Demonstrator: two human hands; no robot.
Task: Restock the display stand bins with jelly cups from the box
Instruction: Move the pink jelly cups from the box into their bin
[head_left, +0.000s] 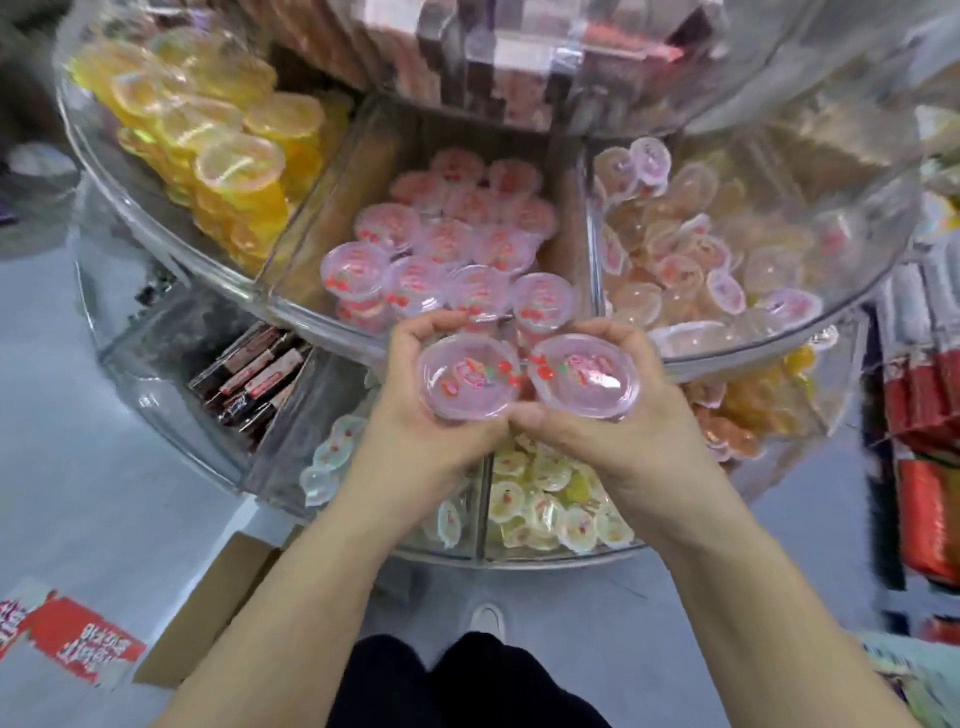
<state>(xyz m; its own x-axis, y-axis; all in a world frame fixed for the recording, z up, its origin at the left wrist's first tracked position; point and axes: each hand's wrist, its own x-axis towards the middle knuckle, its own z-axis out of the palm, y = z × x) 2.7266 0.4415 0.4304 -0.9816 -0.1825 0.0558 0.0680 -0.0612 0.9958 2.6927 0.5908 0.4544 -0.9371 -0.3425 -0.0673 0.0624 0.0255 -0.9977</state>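
Left hand (415, 415) and right hand (639, 410) each grip a pink jelly cup (470, 376); just beyond, the pink bin (311, 312) looks crowded, so cups may slide out.

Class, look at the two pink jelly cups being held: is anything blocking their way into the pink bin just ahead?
Nothing visible does. The left hand and right hand hold the pink jelly cups at the pink bin's open-topped front rim.

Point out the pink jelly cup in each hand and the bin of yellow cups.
left-hand pink jelly cup (470, 378), head view, centre of its lid
right-hand pink jelly cup (584, 375), head view, centre of its lid
bin of yellow cups (156, 208), head view, clear front wall
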